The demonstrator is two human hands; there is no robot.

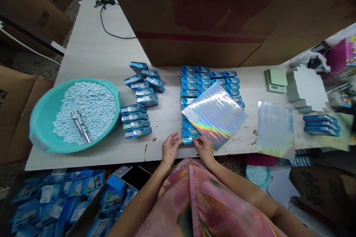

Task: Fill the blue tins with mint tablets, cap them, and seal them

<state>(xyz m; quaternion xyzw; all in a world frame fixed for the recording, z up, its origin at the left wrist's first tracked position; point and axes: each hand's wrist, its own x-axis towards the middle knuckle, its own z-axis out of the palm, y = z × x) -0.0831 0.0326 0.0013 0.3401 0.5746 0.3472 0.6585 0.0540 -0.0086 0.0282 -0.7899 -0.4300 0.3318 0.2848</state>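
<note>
Both hands are at the near end of a column of small blue boxes (190,93) standing close together on the table. A shiny holographic sticker strip (188,140) lies across the top of the nearest box. My left hand (170,148) pinches the strip's left end between thumb and fingers. At the other end, my right hand (204,149) has its fingertips closed on the strip. Beside my right hand, a large holographic sheet (217,114) lies tilted over the boxes and hides some of them.
Left on the table (167,118), more blue boxes (137,124) stand near a turquoise basin (76,148) of pale blue candies and a metal scoop (80,127). A cardboard box (200,50) rises behind. Rightward are another sheet (275,129), a small scale (276,80) and blue boxes (321,125).
</note>
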